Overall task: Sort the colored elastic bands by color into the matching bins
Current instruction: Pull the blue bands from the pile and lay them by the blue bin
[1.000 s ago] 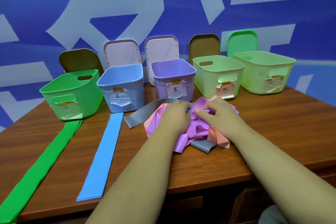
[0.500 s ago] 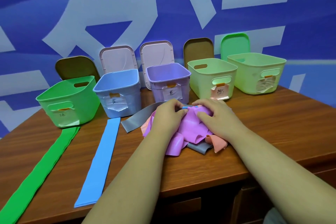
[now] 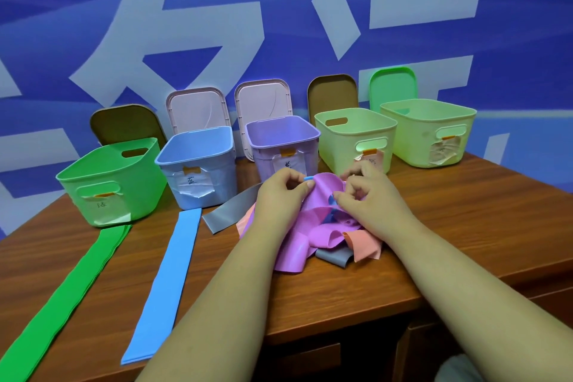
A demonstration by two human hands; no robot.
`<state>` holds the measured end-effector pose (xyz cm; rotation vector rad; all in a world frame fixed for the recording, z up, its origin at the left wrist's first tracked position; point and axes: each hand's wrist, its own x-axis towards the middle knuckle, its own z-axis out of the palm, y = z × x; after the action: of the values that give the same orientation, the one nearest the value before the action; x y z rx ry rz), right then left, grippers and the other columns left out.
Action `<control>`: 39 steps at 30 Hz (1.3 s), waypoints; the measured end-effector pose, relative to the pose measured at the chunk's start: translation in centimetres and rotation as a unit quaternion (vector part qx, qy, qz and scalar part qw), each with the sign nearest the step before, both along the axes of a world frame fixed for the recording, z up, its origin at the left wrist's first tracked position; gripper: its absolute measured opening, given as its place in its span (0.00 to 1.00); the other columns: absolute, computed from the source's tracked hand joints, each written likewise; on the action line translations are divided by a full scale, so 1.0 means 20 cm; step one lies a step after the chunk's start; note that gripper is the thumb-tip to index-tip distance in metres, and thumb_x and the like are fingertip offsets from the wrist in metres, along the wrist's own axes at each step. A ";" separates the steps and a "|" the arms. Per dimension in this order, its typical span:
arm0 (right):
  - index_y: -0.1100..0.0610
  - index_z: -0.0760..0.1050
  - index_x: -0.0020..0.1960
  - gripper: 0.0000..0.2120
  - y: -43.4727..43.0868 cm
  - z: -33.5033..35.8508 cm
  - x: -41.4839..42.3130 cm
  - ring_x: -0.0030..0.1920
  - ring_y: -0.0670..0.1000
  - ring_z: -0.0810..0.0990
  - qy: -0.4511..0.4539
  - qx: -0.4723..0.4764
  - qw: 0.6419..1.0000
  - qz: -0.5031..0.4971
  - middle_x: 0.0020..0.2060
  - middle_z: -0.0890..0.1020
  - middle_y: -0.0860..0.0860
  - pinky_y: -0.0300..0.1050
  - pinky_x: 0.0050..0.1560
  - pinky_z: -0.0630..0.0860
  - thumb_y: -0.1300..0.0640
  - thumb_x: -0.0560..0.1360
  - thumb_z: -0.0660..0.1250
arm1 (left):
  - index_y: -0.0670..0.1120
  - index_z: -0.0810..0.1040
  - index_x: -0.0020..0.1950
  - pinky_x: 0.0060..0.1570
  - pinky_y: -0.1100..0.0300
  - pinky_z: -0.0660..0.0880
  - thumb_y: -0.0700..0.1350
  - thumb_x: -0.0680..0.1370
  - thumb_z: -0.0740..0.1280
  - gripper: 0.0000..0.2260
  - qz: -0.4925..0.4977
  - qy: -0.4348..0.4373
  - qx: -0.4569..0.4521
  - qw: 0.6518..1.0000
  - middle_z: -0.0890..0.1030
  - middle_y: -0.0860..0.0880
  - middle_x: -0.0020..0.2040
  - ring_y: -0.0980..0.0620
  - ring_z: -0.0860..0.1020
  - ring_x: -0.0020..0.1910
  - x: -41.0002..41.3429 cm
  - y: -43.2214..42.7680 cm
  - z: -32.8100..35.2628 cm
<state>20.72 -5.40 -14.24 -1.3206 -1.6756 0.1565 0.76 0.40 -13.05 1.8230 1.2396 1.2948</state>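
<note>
Elastic bands: limp, light, tangled

Heaped on the table at 12 o'clock from the person; blue bin stands at 10 o'clock from them. Left hand pinches the blue band by its end; right hand pinches the purple band beside it. Thin and probably clingy (stretchy too), so pull slowly from the free end.

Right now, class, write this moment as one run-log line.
left grip: pinches blue band | right grip: grips purple band | pile: unsorted before purple bin
</note>
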 end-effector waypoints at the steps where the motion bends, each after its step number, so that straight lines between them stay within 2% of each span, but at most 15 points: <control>1: 0.52 0.74 0.34 0.15 -0.01 0.01 0.00 0.54 0.42 0.78 0.005 -0.006 1.000 0.015 0.56 0.78 0.42 0.34 0.50 0.71 0.58 0.74 0.77 | 0.51 0.82 0.46 0.47 0.56 0.77 0.48 0.78 0.75 0.04 -0.001 -0.007 -0.001 1.000 0.84 0.56 0.43 0.56 0.80 0.42 0.00 0.00 0.00; 3: 0.50 0.74 0.39 0.13 -0.02 0.00 -0.01 0.54 0.43 0.80 0.033 -0.021 0.998 0.039 0.58 0.81 0.40 0.37 0.52 0.74 0.58 0.74 0.77 | 0.51 0.82 0.45 0.50 0.52 0.80 0.48 0.78 0.75 0.04 0.001 -0.018 -0.007 1.000 0.85 0.56 0.42 0.55 0.81 0.43 0.00 0.00 0.00; 6: 0.48 0.71 0.44 0.13 -0.04 0.02 -0.04 0.46 0.48 0.83 0.085 -0.032 0.995 0.045 0.45 0.86 0.45 0.43 0.49 0.78 0.54 0.76 0.76 | 0.52 0.83 0.43 0.53 0.45 0.82 0.48 0.76 0.76 0.04 0.004 -0.032 -0.014 0.999 0.85 0.56 0.41 0.52 0.83 0.45 0.00 0.01 0.00; 8: 0.49 0.72 0.45 0.10 -0.05 0.03 -0.04 0.38 0.46 0.79 0.094 -0.025 0.995 0.024 0.36 0.83 0.48 0.39 0.42 0.74 0.52 0.79 0.73 | 0.52 0.83 0.42 0.52 0.43 0.83 0.48 0.76 0.76 0.04 0.001 -0.041 -0.021 0.999 0.85 0.57 0.41 0.52 0.84 0.45 0.01 0.00 0.00; 10: 0.49 0.76 0.47 0.06 -0.06 0.05 -0.05 0.34 0.44 0.76 0.109 -0.050 0.993 0.015 0.33 0.82 0.50 0.40 0.37 0.70 0.50 0.82 0.68 | 0.51 0.82 0.42 0.52 0.42 0.83 0.47 0.76 0.76 0.05 0.004 -0.055 -0.028 0.998 0.85 0.56 0.41 0.52 0.83 0.44 0.01 0.00 0.01; 13: 0.45 0.83 0.44 0.13 -0.06 0.03 -0.05 0.41 0.46 0.79 0.063 -0.079 0.995 -0.002 0.36 0.83 0.47 0.44 0.43 0.72 0.44 0.83 0.64 | 0.52 0.82 0.42 0.50 0.38 0.84 0.48 0.77 0.75 0.05 0.013 -0.110 -0.043 0.993 0.85 0.54 0.41 0.50 0.82 0.42 0.00 0.01 0.02; 17: 0.49 0.83 0.42 0.18 -0.06 0.01 -0.05 0.44 0.52 0.81 0.035 -0.102 0.994 -0.007 0.41 0.84 0.56 0.48 0.51 0.78 0.39 0.81 0.65 | 0.55 0.83 0.43 0.51 0.35 0.83 0.54 0.76 0.73 0.04 0.024 -0.180 -0.047 0.982 0.84 0.54 0.42 0.51 0.82 0.44 -0.01 0.02 0.04; 20: 0.49 0.82 0.48 0.11 -0.06 0.03 -0.05 0.34 0.46 0.76 0.070 -0.117 0.990 0.020 0.39 0.83 0.56 0.47 0.42 0.75 0.42 0.80 0.70 | 0.53 0.82 0.47 0.55 0.39 0.83 0.51 0.80 0.72 0.04 0.018 -0.188 -0.030 0.982 0.85 0.53 0.46 0.50 0.83 0.48 0.00 0.00 0.06; 22: 0.47 0.81 0.54 0.08 -0.07 0.03 -0.06 0.33 0.40 0.75 0.087 -0.118 0.989 0.033 0.39 0.82 0.51 0.35 0.38 0.72 0.44 0.79 0.73 | 0.52 0.82 0.49 0.56 0.44 0.82 0.49 0.81 0.72 0.02 0.009 -0.171 -0.011 0.985 0.85 0.53 0.49 0.49 0.84 0.52 0.02 -0.02 0.07; 24: 0.46 0.81 0.58 0.11 -0.06 0.02 -0.06 0.36 0.37 0.76 0.097 -0.116 0.988 0.036 0.42 0.83 0.50 0.28 0.39 0.70 0.45 0.78 0.75 | 0.52 0.82 0.51 0.52 0.49 0.81 0.48 0.81 0.72 0.01 -0.017 -0.153 0.003 0.988 0.85 0.54 0.50 0.51 0.82 0.50 0.03 -0.03 0.07; 28: 0.45 0.77 0.64 0.22 -0.02 0.00 -0.04 0.40 0.36 0.78 0.121 -0.118 0.985 0.028 0.46 0.85 0.46 0.39 0.50 0.72 0.39 0.75 0.76 | 0.47 0.82 0.52 0.51 0.62 0.76 0.42 0.81 0.72 0.02 -0.064 -0.143 0.018 0.988 0.84 0.52 0.50 0.59 0.80 0.47 0.06 -0.07 0.08; 31: 0.40 0.71 0.69 0.29 -0.03 0.01 -0.02 0.52 0.42 0.84 0.139 -0.110 0.984 0.033 0.48 0.87 0.41 0.48 0.59 0.77 0.32 0.71 0.72 | 0.44 0.81 0.54 0.49 0.68 0.76 0.32 0.78 0.70 0.09 -0.097 -0.146 0.012 0.985 0.84 0.47 0.52 0.61 0.81 0.47 0.07 -0.10 0.10; 35: 0.39 0.74 0.66 0.17 -0.04 0.01 -0.04 0.55 0.46 0.86 0.131 -0.109 0.983 0.065 0.48 0.88 0.41 0.57 0.65 0.77 0.39 0.79 0.70 | 0.39 0.80 0.58 0.49 0.66 0.77 0.28 0.71 0.63 0.18 -0.134 -0.152 -0.003 0.979 0.85 0.42 0.55 0.57 0.83 0.52 0.08 -0.12 0.10; 37: 0.40 0.78 0.62 0.10 -0.05 0.01 -0.04 0.53 0.43 0.86 0.140 -0.105 0.982 0.073 0.48 0.88 0.41 0.55 0.64 0.79 0.43 0.81 0.70 | 0.39 0.79 0.58 0.48 0.66 0.78 0.32 0.66 0.62 0.21 -0.140 -0.158 -0.005 0.977 0.85 0.44 0.54 0.57 0.83 0.52 0.08 -0.13 0.10; 39: 0.40 0.80 0.59 0.08 -0.05 0.02 -0.04 0.50 0.40 0.86 0.152 -0.095 0.981 0.070 0.48 0.87 0.41 0.47 0.56 0.80 0.45 0.80 0.71 | 0.39 0.79 0.57 0.48 0.66 0.78 0.33 0.63 0.60 0.23 -0.143 -0.164 -0.004 0.976 0.85 0.43 0.54 0.56 0.84 0.51 0.08 -0.13 0.11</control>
<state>19.85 -6.32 -13.90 -1.2458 -1.5176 0.5851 2.38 -2.29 -10.85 1.6283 0.7733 1.3534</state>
